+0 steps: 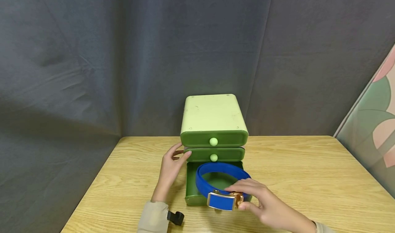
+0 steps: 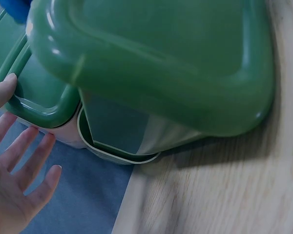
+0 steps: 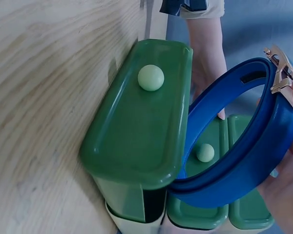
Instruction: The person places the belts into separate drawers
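My right hand [image 1: 271,205] pinches a coiled blue belt [image 1: 202,186] at its gold-edged buckle [image 1: 221,202], thumb below and fingers above. The belt forms a loose loop over the pulled-out bottom drawer [image 1: 195,201] of a small green drawer cabinet [image 1: 213,113]. In the right wrist view, part of the loop [image 3: 224,192] is hidden behind that drawer's front. My left hand [image 1: 169,167] is at the cabinet's left side, its thumb at the corner of the middle drawer [image 1: 200,154]. In the left wrist view its fingers [image 2: 24,146] are spread and fairly straight, holding nothing.
The top drawer [image 1: 228,139] is closed, with a round pale knob like the middle one. The cabinet stands on a light wooden table [image 1: 308,178], close to a dark grey curtain [image 1: 197,47]. A patterned panel [image 1: 379,123] stands at the right.
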### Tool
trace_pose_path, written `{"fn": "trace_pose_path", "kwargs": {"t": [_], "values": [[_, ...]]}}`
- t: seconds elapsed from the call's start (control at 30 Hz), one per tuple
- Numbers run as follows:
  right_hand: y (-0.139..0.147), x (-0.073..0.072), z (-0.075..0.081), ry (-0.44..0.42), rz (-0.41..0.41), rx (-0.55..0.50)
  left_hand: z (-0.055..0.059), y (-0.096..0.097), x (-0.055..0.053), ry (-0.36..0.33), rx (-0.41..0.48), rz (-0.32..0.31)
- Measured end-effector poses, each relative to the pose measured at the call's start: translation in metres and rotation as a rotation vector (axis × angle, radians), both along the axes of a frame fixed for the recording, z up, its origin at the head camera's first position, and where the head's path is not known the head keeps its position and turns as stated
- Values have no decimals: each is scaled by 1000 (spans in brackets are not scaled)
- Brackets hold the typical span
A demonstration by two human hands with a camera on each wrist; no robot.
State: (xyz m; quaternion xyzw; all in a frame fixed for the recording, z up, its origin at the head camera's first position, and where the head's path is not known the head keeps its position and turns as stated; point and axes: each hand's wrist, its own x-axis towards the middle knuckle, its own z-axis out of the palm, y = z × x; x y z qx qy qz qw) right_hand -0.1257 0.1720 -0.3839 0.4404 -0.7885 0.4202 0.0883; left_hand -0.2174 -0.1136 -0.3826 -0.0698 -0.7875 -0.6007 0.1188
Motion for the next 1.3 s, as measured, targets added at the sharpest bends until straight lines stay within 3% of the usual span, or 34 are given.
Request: {"fn": "trace_pose_path", "kwargs": {"t": [0.1, 0.3, 0.53, 0.9, 0.97, 1.17, 1.3], "values": [[-5, -3, -2, -21, -15, 16, -5, -1, -4, 2, 1, 8], [-11, -11, -7, -43, -20, 24, -32, -6, -23, 20, 4, 17], [-15, -22, -17, -35, -20, 29, -39, -8, -26, 40, -3, 13], [-13, -43, -31, -136, -91, 103, -35, -7, -24, 17, -3, 14], [-13, -47, -33, -140, -99, 113, -30, -5, -21, 9, -1, 15], [-12, -60, -37, -173, -93, 151, -1, 0, -1, 2, -14, 8], [-12, -68, -38, -226, -75, 182, 5, 1, 4, 0, -14, 7]]}}
